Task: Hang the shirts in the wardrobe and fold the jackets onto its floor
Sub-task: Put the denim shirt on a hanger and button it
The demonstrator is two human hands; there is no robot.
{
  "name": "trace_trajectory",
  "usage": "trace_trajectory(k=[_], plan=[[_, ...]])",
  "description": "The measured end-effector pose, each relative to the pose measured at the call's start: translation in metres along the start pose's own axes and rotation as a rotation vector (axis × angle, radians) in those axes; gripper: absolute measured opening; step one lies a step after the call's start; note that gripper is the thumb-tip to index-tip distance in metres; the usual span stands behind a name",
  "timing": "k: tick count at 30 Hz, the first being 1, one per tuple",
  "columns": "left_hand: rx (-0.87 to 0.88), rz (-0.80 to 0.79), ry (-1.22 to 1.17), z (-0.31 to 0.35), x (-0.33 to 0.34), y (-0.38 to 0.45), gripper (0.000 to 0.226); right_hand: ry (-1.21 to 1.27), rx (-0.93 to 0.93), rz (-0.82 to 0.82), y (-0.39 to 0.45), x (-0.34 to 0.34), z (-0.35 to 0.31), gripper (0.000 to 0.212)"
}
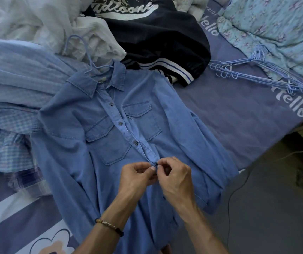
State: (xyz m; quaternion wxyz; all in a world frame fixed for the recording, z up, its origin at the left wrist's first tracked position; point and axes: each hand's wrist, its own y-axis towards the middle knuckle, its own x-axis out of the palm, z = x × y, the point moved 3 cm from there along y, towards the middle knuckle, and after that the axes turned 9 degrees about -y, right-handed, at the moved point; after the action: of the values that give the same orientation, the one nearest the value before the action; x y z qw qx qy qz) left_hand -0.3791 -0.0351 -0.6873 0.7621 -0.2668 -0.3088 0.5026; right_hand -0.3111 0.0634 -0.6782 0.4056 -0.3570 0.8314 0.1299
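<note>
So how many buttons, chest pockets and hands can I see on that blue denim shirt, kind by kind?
On the denim shirt:
Buttons plainly showing above the hands: 3
Chest pockets: 2
Hands pinching the placket: 2, left hand and right hand
Total: 7

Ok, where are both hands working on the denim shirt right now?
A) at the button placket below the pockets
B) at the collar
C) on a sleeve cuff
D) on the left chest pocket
A: the left hand and right hand pinch the placket of the denim shirt together just below its two chest pockets, well away from the collar and the cuffs.
</note>
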Motion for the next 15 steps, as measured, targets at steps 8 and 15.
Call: trace_trajectory(k=[8,15], plan=[[-0.137,-0.068,-0.072,0.001,-0.005,0.008,0.011,0.150,0.142,-0.115,0.005,-0.001,0.009,0.018],[-0.134,-0.013,-0.043,-0.001,-0.001,0.014,0.012,0.312,0.260,-0.159,0.007,0.001,0.015,0.024]])
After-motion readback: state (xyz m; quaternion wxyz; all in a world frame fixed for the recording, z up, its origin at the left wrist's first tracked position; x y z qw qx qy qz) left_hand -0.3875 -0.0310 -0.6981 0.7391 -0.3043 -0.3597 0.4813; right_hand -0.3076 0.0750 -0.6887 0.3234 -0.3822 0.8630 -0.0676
